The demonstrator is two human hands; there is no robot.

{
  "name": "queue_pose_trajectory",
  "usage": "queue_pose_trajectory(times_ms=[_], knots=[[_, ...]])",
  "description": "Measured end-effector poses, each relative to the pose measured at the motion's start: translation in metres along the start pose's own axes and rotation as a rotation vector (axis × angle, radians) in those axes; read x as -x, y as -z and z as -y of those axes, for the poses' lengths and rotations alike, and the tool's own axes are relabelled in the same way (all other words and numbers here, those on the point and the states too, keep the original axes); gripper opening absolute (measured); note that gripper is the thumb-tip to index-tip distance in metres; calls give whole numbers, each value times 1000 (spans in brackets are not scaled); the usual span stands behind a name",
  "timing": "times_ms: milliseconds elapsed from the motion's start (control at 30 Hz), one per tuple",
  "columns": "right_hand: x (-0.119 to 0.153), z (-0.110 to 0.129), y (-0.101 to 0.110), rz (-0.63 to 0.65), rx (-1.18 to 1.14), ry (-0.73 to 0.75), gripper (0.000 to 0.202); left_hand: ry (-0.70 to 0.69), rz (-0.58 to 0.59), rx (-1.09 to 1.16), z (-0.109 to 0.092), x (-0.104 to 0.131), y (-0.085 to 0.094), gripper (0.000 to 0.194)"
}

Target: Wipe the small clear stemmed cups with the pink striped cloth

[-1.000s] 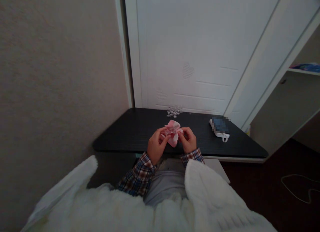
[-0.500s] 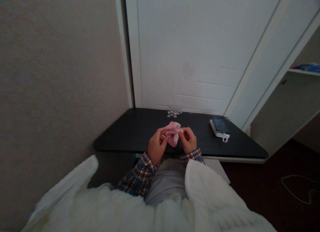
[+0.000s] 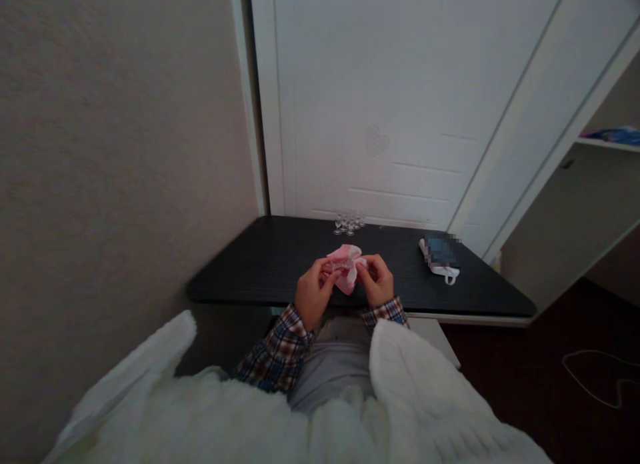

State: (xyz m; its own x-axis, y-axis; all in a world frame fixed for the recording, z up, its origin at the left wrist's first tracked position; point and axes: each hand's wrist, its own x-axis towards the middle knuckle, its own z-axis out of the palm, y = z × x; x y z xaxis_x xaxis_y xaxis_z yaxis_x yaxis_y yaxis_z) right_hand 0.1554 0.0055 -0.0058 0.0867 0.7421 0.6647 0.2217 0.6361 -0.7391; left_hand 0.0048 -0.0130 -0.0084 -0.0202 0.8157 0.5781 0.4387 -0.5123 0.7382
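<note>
My left hand pinches a small clear stemmed glass, tipped on its side, between thumb and fingers. A pink and white cloth hangs bunched behind and below the glass. The fingers of my right hand are closed on the cloth's right part, close to one end of the glass. Both hands are held over the front edge of the black tabletop. Farther back stands a cluster of several small clear stemmed glasses.
To the right on the tabletop lies a dark-screened device on a white case with a loop. A white panelled door rises behind the table, and a grey wall is at left. A pale cable lies on the dark floor.
The glass and my left fingers have shifted very slightly against the cloth. Everything else looks the same.
</note>
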Motion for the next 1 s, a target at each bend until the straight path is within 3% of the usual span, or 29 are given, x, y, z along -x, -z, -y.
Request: queue_pose_trajectory(times_ms=[333, 600, 1000], knots=[[0, -1, 0, -8, -11, -13, 16, -11, 9, 10, 0, -1, 1, 31], [0, -1, -1, -14, 6, -11, 16, -31, -51, 15, -5, -1, 0, 40], [0, 1, -1, -30, 18, -23, 18, -93, -20, -53, -6, -1, 3, 31]])
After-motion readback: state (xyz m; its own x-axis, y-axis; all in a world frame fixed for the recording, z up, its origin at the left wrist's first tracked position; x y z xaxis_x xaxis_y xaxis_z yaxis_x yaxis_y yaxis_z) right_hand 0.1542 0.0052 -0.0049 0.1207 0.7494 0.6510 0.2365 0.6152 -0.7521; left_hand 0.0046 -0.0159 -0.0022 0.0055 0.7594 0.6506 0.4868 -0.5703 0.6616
